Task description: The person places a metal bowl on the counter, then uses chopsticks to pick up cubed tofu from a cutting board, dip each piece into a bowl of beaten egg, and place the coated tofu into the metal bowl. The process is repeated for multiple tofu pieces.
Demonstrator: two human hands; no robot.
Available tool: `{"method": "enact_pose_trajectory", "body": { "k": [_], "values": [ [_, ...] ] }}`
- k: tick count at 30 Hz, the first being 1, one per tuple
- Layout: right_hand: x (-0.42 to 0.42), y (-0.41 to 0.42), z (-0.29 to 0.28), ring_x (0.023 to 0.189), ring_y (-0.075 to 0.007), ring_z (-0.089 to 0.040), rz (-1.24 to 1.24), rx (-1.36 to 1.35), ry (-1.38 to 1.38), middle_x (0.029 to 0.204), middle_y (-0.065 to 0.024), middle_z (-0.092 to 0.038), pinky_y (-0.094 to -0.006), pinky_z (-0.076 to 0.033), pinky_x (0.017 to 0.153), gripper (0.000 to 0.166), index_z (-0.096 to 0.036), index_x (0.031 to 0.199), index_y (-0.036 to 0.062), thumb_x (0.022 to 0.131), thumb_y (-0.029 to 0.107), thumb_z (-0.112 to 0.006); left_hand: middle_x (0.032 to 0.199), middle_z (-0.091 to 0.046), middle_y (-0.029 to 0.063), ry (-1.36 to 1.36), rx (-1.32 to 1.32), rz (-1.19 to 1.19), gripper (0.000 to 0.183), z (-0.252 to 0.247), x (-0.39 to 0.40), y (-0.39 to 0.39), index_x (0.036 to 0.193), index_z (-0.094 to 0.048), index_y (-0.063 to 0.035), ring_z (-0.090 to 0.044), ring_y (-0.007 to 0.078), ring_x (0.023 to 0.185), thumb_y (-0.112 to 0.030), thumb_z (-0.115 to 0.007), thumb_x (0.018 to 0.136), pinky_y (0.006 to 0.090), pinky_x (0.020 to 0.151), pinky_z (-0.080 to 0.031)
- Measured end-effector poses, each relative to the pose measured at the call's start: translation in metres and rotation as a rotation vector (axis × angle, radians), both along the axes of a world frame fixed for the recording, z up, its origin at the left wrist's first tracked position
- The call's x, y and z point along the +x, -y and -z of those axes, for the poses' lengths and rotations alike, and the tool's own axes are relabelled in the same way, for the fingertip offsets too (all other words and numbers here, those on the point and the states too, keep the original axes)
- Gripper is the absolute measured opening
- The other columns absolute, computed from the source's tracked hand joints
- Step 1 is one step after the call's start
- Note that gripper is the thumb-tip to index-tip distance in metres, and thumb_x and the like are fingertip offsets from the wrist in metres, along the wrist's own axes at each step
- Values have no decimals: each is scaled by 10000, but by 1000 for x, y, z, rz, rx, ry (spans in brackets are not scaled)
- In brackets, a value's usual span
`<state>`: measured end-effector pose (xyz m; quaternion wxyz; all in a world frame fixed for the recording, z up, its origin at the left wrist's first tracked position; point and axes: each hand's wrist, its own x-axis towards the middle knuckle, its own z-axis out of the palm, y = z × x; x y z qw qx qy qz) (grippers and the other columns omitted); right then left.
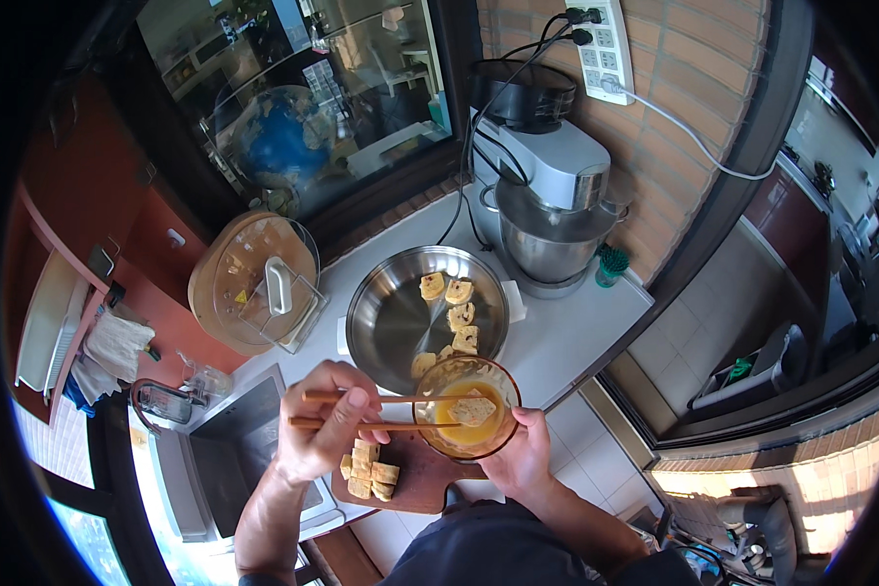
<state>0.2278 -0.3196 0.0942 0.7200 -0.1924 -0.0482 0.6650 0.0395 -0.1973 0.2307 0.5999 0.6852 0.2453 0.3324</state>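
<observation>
My left hand (333,414) holds a pair of wooden chopsticks (403,399) that reach over an amber glass bowl (511,388). My right hand (520,454) grips that bowl by its right side. Yellow liquid, apparently beaten egg (450,428), fills its bottom. A pale bread-like piece (472,409) lies in the liquid, near the chopstick tips; whether they pinch it I cannot tell. Beyond the bowl stands a wide stainless steel pan (388,322) with several pale yellow pieces (461,316) along its right side. The bowl hides the pan's near edge.
Cut cubes (370,469) are piled on a brown cutting board (425,483) close to my body. A sink (227,447) lies left. Behind the pan are a stand mixer (549,198), hanging cables (476,124) and a glass lid (264,282) leaning with a round wooden board (209,293).
</observation>
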Motion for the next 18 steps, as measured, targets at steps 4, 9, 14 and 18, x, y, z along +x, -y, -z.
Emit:
{"method": "enact_pose_trajectory", "body": {
  "k": [4,9,14,18],
  "values": [
    [-1,4,6,1377,-334,-438,3,-12,18,1474,-175,-471,-499,-308,1164,697,-379,1457,-16,918,426,-394,838,-633,135,55,85,-9,131,11,-9,2,954,-544,61,-709,216,701,-48,-514,1020,319,621,-609],
    [-4,7,6,1370,-346,-445,-53,17,15,1478,-189,-464,-494,-305,1169,708,-370,1464,-21,917,429,-387,733,-611,141,-41,-334,-131,226,-12,4,-29,879,-563,62,-703,298,581,-96,-476,1014,337,473,-593],
    [-6,10,0,1367,-352,-447,-46,10,30,1485,-198,-456,-497,-304,1169,722,-354,1471,-41,923,429,-370,707,-605,142,46,-81,-281,246,-19,7,-24,877,-554,44,-672,291,497,-149,-501,1020,339,406,-549],
    [-5,11,6,1355,-326,-468,-58,81,-22,1477,-186,-477,-472,-318,1161,660,-368,1465,-38,959,385,-364,731,-643,153,46,171,-213,258,-23,-3,-18,909,-566,39,-679,262,513,-166,-487,1044,310,426,-542]
  ]
}}
